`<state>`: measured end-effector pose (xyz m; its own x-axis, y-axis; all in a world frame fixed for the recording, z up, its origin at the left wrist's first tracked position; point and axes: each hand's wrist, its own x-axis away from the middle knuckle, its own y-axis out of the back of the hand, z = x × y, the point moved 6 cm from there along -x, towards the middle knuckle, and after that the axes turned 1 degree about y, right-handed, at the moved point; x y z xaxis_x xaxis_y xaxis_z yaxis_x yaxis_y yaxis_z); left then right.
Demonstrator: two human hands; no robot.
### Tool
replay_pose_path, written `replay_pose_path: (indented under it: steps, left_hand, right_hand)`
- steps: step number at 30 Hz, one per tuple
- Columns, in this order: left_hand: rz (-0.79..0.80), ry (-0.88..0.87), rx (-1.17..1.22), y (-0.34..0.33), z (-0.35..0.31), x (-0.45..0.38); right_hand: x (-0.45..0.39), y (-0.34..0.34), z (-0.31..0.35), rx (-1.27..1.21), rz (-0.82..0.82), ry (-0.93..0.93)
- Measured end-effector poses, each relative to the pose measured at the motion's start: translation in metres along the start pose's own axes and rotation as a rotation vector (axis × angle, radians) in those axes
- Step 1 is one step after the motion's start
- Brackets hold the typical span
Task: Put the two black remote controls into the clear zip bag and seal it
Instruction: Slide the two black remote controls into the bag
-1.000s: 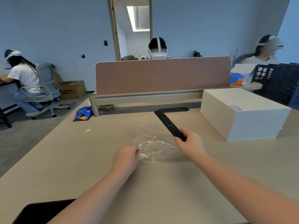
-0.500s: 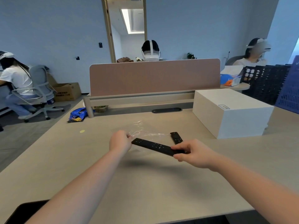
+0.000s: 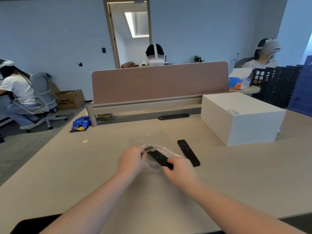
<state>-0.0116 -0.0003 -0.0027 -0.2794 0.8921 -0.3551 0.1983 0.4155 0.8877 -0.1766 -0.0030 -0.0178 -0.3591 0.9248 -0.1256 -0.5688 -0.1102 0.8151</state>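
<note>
The first black remote [image 3: 158, 157] lies slanted, its far end pointing toward 10 o'clock and tucked into the mouth of the clear zip bag [image 3: 156, 164], its near end pointing toward 4 o'clock. The right hand [image 3: 181, 172] has its grip closed on that near end, fingers [image 3: 166, 169] curled around the body. The left hand [image 3: 130, 160], at 9 o'clock from the remote, pinches the bag's edge in a narrow grip beside the remote's far tip. The bag is crumpled and lies on the counter [image 3: 84, 174] under and around the remote; how far the remote is inside I cannot tell. The second black remote [image 3: 188, 152] lies flat on the counter just beside the bag at 3 o'clock, free of both hands. Farther out at 2 o'clock stands a white box [image 3: 241, 117], and at 12 o'clock a pink divider panel [image 3: 160, 81] runs across the counter's far edge.
</note>
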Motion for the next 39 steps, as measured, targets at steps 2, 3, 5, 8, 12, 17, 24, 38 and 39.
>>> replay_pose_path:
  steps: [2, 3, 5, 8, 12, 17, 24, 38, 39]
  left_hand:
    - [-0.004, -0.011, -0.007, -0.002, -0.001, 0.003]
    - [-0.002, -0.014, -0.008, -0.003, -0.001, 0.004]
    - [0.002, -0.022, -0.004, -0.004, 0.001, 0.007]
    - [0.000, -0.051, -0.002, -0.004, 0.002, 0.009]
    - [0.016, -0.078, 0.073, -0.006, 0.007, 0.007]
    - [0.017, -0.126, 0.131, -0.012, 0.013, 0.004]
    - [-0.016, -0.133, 0.141, -0.011, 0.017, 0.003]
    - [-0.004, -0.114, 0.158, -0.014, 0.027, 0.002]
    - [0.001, -0.108, 0.155, -0.015, 0.027, 0.002]
  right_hand:
    - [-0.009, -0.016, 0.009, -0.032, 0.001, -0.002]
    - [-0.014, -0.023, 0.013, -0.042, 0.001, -0.005]
    - [-0.022, -0.033, 0.022, -0.040, -0.001, -0.001]
    - [-0.034, -0.042, 0.027, -0.007, -0.030, 0.012]
    - [-0.051, -0.052, 0.026, -0.019, -0.012, 0.017]
    - [-0.064, -0.066, 0.020, -0.018, 0.087, 0.030]
    - [-0.081, -0.070, 0.018, 0.088, 0.062, 0.092]
    - [-0.098, -0.085, 0.015, 0.112, 0.035, 0.073]
    - [-0.096, -0.085, 0.014, 0.112, 0.035, 0.080]
